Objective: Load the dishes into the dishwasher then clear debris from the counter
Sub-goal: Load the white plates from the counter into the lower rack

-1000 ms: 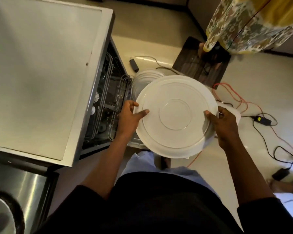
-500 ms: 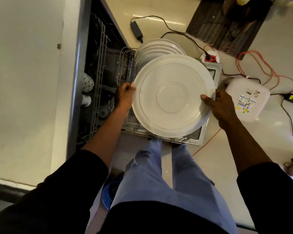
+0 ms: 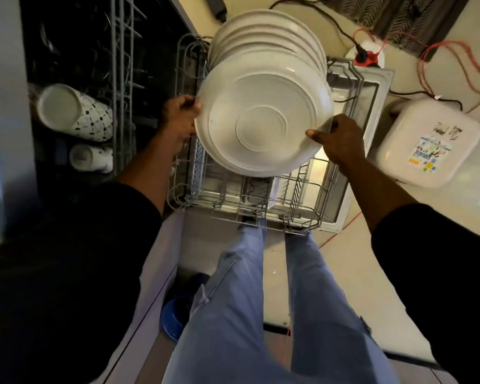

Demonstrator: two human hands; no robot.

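Note:
I hold a large white plate [image 3: 261, 117] by its rim with both hands, its underside facing me, tilted over the pulled-out lower rack [image 3: 255, 200] of the open dishwasher. My left hand [image 3: 179, 117] grips the plate's left edge. My right hand [image 3: 336, 139] grips its right edge, thumb on the underside. Just behind the plate, several white plates [image 3: 266, 37] stand on edge in the rack. The near half of the rack holds nothing.
Two patterned mugs [image 3: 75, 113] lie in the upper rack [image 3: 122, 79] at left. The open dishwasher door [image 3: 372, 134] lies under the lower rack. A white plastic jug [image 3: 427, 142] and cables [image 3: 441, 59] sit on the floor at right. A blue bowl [image 3: 175, 317] is by my feet.
I have bent lower and closer to the dishwasher. The plate has moved down towards the lower rack and tilted more upright, right behind the standing plates. Both hands keep their grip.

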